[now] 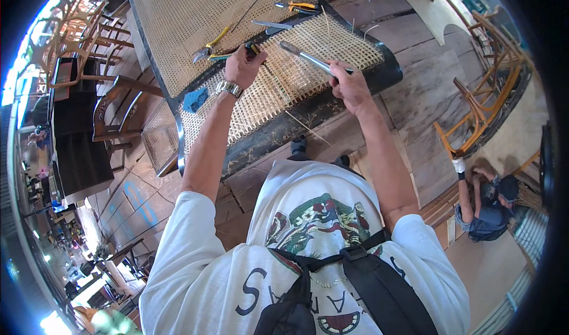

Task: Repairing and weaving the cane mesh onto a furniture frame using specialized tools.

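A dark-framed panel of woven cane (pixel 195 15) lies before me. My left hand (pixel 242 68) is closed around a small black-and-yellow tool (pixel 253 48), resting by the dark bar that crosses the weave. Most of that tool is hidden by the fingers. In my right hand (pixel 349 86) is a tool with a silver shaft (pixel 314 59) and a dark, rounded end, held slantwise above the near section of cane (pixel 284 86). That dark end points toward my left hand. Pliers (pixel 203 54) with yellow on them lie just left of my left hand.
Orange-and-black pliers (pixel 302 6) and a grey blade-like tool (pixel 271 25) lie toward the far side. A blue scrap (pixel 194 99) rests at the left. Loose cane strands stick out from the weave. Wooden chair frames (pixel 483 107) stand right; a person (pixel 489 207) crouches beside them.
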`<action>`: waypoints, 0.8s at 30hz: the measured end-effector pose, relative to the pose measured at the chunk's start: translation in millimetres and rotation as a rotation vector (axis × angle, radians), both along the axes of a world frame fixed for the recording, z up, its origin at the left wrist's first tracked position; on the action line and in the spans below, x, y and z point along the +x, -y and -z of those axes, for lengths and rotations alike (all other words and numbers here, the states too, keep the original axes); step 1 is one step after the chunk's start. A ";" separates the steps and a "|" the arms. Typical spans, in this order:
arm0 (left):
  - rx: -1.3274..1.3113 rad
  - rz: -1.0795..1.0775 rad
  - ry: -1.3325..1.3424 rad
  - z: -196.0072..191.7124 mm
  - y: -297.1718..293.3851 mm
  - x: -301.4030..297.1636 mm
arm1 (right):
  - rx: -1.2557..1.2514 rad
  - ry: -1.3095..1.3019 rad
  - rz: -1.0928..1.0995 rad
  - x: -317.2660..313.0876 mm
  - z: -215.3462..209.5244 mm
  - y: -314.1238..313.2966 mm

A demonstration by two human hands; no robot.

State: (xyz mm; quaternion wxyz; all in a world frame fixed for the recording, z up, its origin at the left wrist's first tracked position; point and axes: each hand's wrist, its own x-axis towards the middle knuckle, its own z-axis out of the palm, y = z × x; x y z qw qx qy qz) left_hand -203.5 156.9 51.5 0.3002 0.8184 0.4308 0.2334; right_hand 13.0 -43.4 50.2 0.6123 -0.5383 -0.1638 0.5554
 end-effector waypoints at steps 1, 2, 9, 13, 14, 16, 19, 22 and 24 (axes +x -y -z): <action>0.010 -0.003 -0.040 5.2 -5.0 0.1 | -0.004 -0.001 0.033 -2.1 0.6 -1.5; 0.019 -0.005 -0.081 5.4 -6.9 -0.1 | -0.004 -0.003 0.037 -5.3 -0.8 -2.0; -0.058 0.032 0.112 -18.0 10.2 -5.2 | -0.028 0.041 -0.074 0.8 -3.9 8.6; 0.002 0.041 0.028 17.0 -3.6 -5.0 | -0.014 0.027 -0.040 -0.1 -7.2 7.6; 0.018 0.052 -0.005 8.8 0.8 -2.2 | -0.028 0.050 -0.012 -2.6 -6.9 8.3; 0.003 0.068 0.007 7.7 0.8 -2.0 | -0.075 0.077 -0.141 -0.7 -8.4 12.9; -0.057 0.070 0.134 5.7 -3.4 -10.1 | -0.106 0.067 -0.232 6.9 -14.6 21.3; -0.103 0.061 0.204 -1.5 5.1 -9.1 | -0.052 -0.009 -0.020 13.6 -15.1 27.0; -0.079 0.051 0.160 1.9 7.3 -8.7 | -0.037 -0.025 -0.024 14.3 -16.6 28.1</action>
